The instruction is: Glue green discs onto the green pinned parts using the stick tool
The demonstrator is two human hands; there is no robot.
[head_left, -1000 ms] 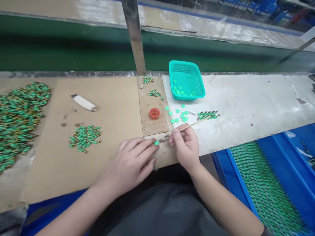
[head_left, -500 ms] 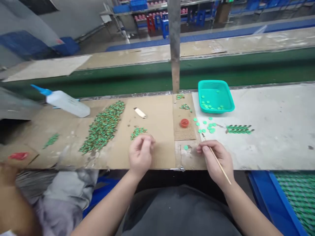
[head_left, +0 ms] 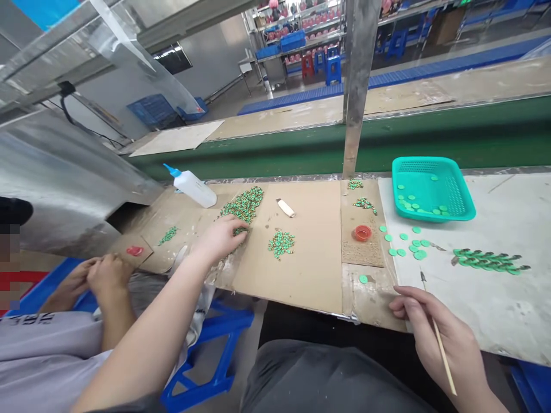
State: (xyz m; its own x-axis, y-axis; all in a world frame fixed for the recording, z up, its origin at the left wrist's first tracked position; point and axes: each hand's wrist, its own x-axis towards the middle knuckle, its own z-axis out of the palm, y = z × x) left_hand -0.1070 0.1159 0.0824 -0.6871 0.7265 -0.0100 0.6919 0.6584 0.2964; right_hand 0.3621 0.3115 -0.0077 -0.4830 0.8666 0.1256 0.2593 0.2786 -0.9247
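My left hand [head_left: 221, 238] is stretched out over the large pile of small green and orange pieces [head_left: 246, 202]. Its fingers curve apart at the pile's near end, and some pieces show between them. My right hand [head_left: 443, 330] grips a thin wooden paintbrush [head_left: 443, 358], its dark tip pointing up and away above the table. Near that tip lie loose green discs [head_left: 420, 255], with one separate green disc [head_left: 363, 279] further left. A small red cap [head_left: 362, 233] stands on a piece of cardboard. Between my hands sits a smaller pile of green pieces [head_left: 281, 244].
A teal basket [head_left: 467, 209] holds several green discs. Rows of discs with dark-tipped pieces [head_left: 491, 260] lie at the right. A white-handled tool [head_left: 286, 207] and a glue-type bottle [head_left: 196, 189] lie further back. A co-worker's hands [head_left: 107, 275] are at the left, by a red item [head_left: 135, 250].
My left hand has moved left from the small pile to the large one, and its fingers have opened. My right hand still holds the paintbrush. The view has turned left.
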